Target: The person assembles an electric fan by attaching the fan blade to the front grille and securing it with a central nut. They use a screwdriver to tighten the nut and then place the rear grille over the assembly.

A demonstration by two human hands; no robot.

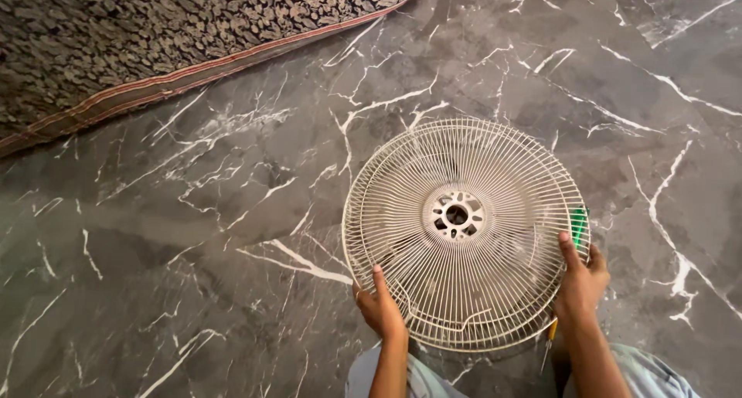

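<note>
A round cream wire fan guard [464, 224] with a plastic hub ring [456, 215] at its centre rests on the dark marble floor. My left hand [379, 309] grips its near-left rim, thumb over the wires. My right hand [581, 278] grips the right rim, thumb on top. A green-handled tool [578, 222] lies under the guard's right edge, and a thin yellow-tipped shaft [550, 336] shows below my right wrist.
Grey marble floor [193, 236] with white veins spreads all around. A patterned brown mat with a red-striped border [154, 35] covers the top left corner. My knees in light blue trousers [657, 375] sit at the bottom edge.
</note>
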